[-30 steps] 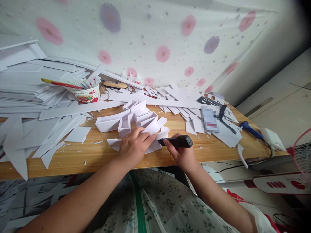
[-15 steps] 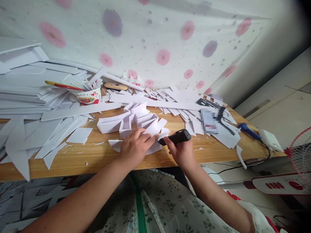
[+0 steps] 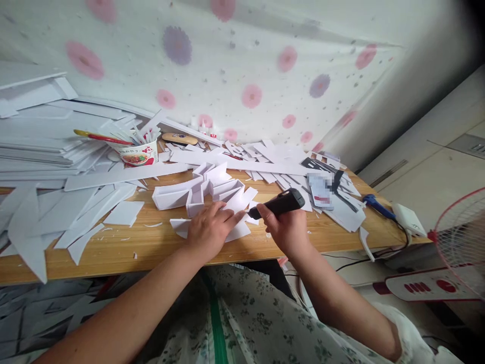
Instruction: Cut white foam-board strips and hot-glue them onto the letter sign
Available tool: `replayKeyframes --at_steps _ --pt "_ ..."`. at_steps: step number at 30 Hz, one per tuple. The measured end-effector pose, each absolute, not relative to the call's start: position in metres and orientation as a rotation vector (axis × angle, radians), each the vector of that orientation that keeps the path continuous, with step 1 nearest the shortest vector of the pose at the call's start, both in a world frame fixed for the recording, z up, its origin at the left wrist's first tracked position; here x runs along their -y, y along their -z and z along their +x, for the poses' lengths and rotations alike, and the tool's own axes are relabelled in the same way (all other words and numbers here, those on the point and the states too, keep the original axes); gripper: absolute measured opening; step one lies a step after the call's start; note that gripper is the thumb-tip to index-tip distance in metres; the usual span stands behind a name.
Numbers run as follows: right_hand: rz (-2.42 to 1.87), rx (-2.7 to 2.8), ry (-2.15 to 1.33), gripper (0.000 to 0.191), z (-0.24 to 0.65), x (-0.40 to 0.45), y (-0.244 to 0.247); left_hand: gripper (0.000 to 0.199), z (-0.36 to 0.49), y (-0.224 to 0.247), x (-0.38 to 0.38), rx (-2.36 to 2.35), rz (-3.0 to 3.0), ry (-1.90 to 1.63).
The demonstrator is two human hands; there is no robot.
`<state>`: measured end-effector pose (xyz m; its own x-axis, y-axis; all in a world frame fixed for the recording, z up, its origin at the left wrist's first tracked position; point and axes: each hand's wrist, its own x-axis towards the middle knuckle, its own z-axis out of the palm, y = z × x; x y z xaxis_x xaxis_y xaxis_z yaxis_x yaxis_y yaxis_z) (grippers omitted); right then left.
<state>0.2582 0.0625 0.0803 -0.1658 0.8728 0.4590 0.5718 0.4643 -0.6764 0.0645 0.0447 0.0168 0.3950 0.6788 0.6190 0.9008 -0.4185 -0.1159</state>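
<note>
My right hand (image 3: 290,227) is closed around a black utility knife (image 3: 282,202), whose tip points left and down at the white foam board pieces. No blade can be made out clearly. With bent fingers, my left hand (image 3: 210,227) holds down a white foam board piece (image 3: 238,232) at the table's front. Its fingertips lie close to the knife's tip. Just beyond the left hand stands a hollow white shape (image 3: 172,194) made of upright strips. A narrow white offcut (image 3: 180,226) lies left of the left fingers.
White boards (image 3: 34,136) are piled at the left. Behind stand a paper cup of strips (image 3: 140,154) and small glue bottles (image 3: 213,132). Offcuts, a phone-like item (image 3: 321,191) and a blue tool with a cord (image 3: 379,206) lie to the right, beside a racket-like mesh (image 3: 462,237).
The knife and my right hand have moved slightly up and right, its tip lifting a little. My left hand stays in nearly the same place. The view has turned slightly.
</note>
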Motion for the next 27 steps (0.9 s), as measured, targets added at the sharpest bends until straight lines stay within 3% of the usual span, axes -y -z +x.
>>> replayKeyframes --at_steps 5,9,12,16,23,26,27 --pt "-0.951 1.587 -0.373 0.021 0.280 -0.076 -0.104 0.037 0.065 -0.018 -0.044 1.386 -2.247 0.669" --pt "-1.084 1.994 -0.072 0.027 0.318 -0.095 -0.076 0.040 0.066 -0.022 -0.043 1.436 -2.286 0.701" --pt "-1.129 2.167 -0.106 0.038 0.344 -0.103 -0.037 0.040 0.067 -0.028 -0.042 1.492 -2.309 0.688" --pt "-1.172 2.280 -0.163 0.044 0.363 -0.111 -0.004 0.018 0.071 -0.037 -0.042 1.537 -2.348 0.708" --pt "-1.179 2.077 -0.230 0.031 0.359 -0.103 -0.018 0.016 0.081 -0.060 -0.020 1.606 -2.479 0.662" --pt "-1.025 2.020 -0.449 0.031 0.337 -0.074 -0.042 0.017 0.081 -0.071 -0.005 1.715 -2.500 0.695" --pt "-0.862 1.965 -0.779 0.034 0.326 -0.065 -0.049 0.017 0.081 -0.074 -0.001 1.754 -2.496 0.725"
